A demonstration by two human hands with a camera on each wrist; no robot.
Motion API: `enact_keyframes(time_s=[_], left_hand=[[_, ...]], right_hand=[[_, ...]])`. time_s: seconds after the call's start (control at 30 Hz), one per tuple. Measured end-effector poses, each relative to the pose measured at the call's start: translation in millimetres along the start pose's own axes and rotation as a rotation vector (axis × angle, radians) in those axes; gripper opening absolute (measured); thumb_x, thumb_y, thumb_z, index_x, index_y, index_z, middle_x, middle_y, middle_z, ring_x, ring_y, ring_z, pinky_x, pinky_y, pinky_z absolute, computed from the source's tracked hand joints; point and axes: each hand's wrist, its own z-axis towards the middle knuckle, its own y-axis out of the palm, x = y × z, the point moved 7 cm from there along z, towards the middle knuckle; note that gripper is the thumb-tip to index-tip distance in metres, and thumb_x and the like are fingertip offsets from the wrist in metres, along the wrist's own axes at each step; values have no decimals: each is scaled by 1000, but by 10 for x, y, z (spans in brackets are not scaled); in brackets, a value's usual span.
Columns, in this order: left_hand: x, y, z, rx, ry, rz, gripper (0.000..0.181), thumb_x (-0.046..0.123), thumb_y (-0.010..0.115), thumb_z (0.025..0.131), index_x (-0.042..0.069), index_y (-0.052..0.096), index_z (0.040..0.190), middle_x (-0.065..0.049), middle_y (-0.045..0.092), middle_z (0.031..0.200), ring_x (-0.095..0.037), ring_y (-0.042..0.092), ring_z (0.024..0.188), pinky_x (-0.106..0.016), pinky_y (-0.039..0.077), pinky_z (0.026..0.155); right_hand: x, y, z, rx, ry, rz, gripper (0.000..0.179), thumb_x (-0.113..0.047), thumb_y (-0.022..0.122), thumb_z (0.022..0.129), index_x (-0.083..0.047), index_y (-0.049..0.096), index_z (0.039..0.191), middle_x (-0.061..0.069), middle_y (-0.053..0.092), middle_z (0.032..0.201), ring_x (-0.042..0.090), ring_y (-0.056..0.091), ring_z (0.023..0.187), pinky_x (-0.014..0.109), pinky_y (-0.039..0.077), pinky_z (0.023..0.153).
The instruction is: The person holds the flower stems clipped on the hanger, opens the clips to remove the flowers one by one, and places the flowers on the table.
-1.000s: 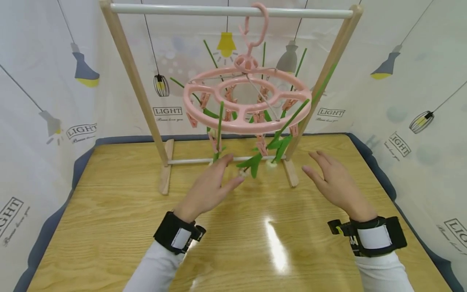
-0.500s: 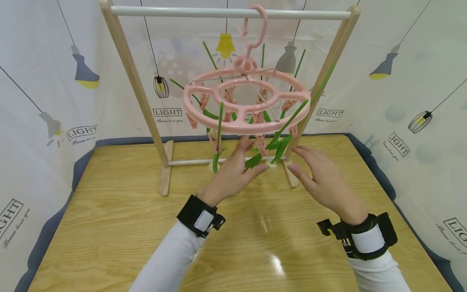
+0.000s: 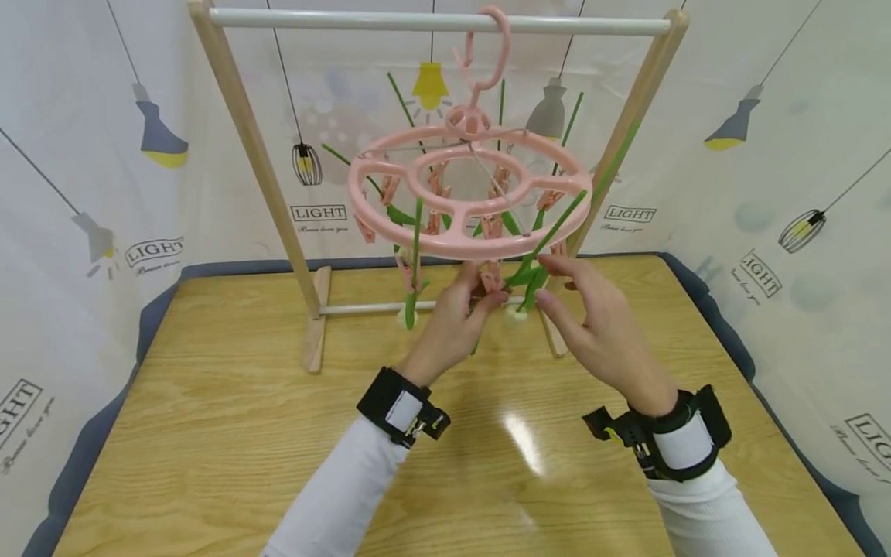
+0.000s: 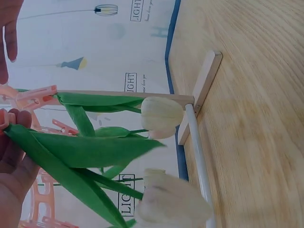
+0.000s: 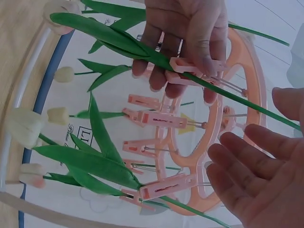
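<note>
A pink round clip hanger [image 3: 473,246] hangs by its hook, with several white artificial tulips clipped upside down below it. My left hand [image 3: 445,329] is at the front of the ring, its thumb and fingers pinching a pink clothespin [image 3: 492,276]. That clothespin has a tulip's green stem [image 3: 557,226] across it; the white tulip flower [image 4: 173,203] points down in the left wrist view. Just right of the stem, my right hand [image 3: 602,333] is held with fingers spread and slightly bent. Nothing lies between its fingers in the right wrist view.
A wooden rack [image 3: 254,147] with a white top bar [image 3: 348,21] and a thin lower bar [image 3: 362,308] carries the hanger. It stands on a wood-grain table [image 3: 209,433]. Behind is a pale lamp-print cloth [image 3: 63,309]. Other clothespins hang around the ring.
My left hand has moved right and forward, from open beside the front tulip to pinching its clothespin. My right hand has come left, close to the stem. The hanger stays put.
</note>
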Motion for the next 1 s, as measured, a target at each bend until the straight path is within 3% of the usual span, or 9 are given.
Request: enact_keyframes(time_s=[0.17, 0.37, 0.5, 0.63, 0.77, 0.9, 1.0], left_hand=[[-91, -56, -57, -7, 15, 51, 45, 5, 50, 99, 13, 34, 141, -11, 49, 84, -20, 53, 73, -30, 52, 64], [-127, -78, -106, -36, 26, 55, 46, 4, 45, 100, 13, 30, 143, -11, 43, 84, -22, 53, 71, -34, 54, 65], [-146, -76, -126, -47, 5, 50, 39, 3, 44, 101, 8, 32, 137, -9, 40, 83, -21, 47, 69, -33, 55, 71], [-152, -87, -157, -43, -18, 98, 37, 5, 44, 101, 7, 33, 137, -9, 41, 85, -20, 51, 78, -37, 56, 76], [-161, -111, -204, -47, -32, 150, 49, 8, 44, 102, 12, 26, 148, -9, 44, 85, -19, 54, 81, -36, 55, 72], [-154, -129, -238, -71, -35, 160, 51, 9, 43, 103, 14, 26, 150, -9, 48, 85, -20, 54, 76, -35, 55, 69], [-134, -151, -260, -79, -48, 146, 50, 10, 43, 103, 14, 26, 150, -11, 52, 86, -20, 61, 80, -36, 58, 73]], right_hand=[[-12, 45, 53, 39, -1, 81, 38, 3, 61, 90, 7, 55, 127, 25, 65, 120, 31, 60, 108, 51, 54, 84], [21, 138, 94, 59, 16, 172, 29, 4, 59, 91, 9, 56, 120, 24, 67, 111, 28, 63, 99, 47, 56, 80], [72, 153, 93, 106, 71, 254, 24, 2, 57, 94, 11, 56, 116, 20, 68, 105, 17, 63, 92, 27, 56, 77], [146, 155, 89, 160, 160, 495, 24, 0, 53, 97, 12, 50, 117, 4, 67, 101, 9, 63, 89, 12, 52, 75], [167, 170, 82, 196, 197, 667, 24, -3, 51, 98, 10, 46, 118, -6, 69, 100, 10, 66, 88, 14, 57, 70], [155, 181, 73, 226, 201, 701, 19, -7, 47, 101, 3, 44, 116, -3, 69, 100, 12, 70, 85, 17, 60, 63], [139, 183, 73, 260, 192, 714, 17, -9, 43, 103, -1, 41, 117, -2, 68, 98, 12, 70, 82, 19, 62, 63]])
